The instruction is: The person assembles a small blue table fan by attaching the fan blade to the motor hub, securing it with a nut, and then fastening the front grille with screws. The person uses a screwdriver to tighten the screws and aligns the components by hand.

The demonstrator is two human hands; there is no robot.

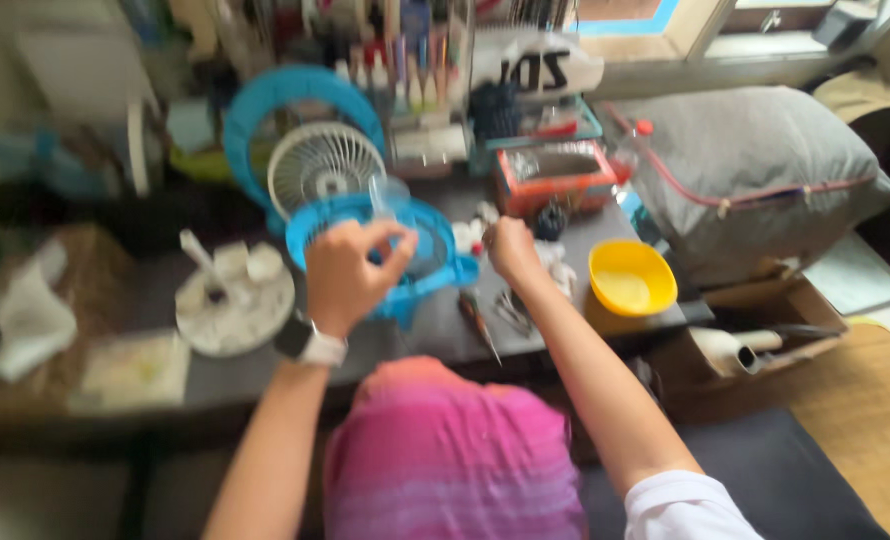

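Left hand (350, 272) sits a bit left of the frame's centre, fingers curled round with thumb and forefinger pinched on what looks like a small clear plastic piece (383, 196), though it's too blurry to be sure what that is. It's hovering right over the round blue plastic fan grille (435, 268) lying flat on the dark grey tabletop (405, 335), and there's a white-strapped wristwatch (310, 342) on that wrist. Right hand (512, 247) is just right of centre, fingers bunched into a loose fist at the grille's right edge; can't tell if it's actually gripping anything. Just below the two hands, small metal hand tools (495, 315) lie on the table. Behind the grille, up and to the left, a white fan guard (325, 170) stands inside a blue ring. Off to the left is a white round dish with bits in it (235, 300), to the right a yellow plastic bowl (632, 277), and above that an orange box (555, 175). A grey pillow (755, 160) fills the upper right, and a pink striped lap cushion (450, 455) the bottom centre.
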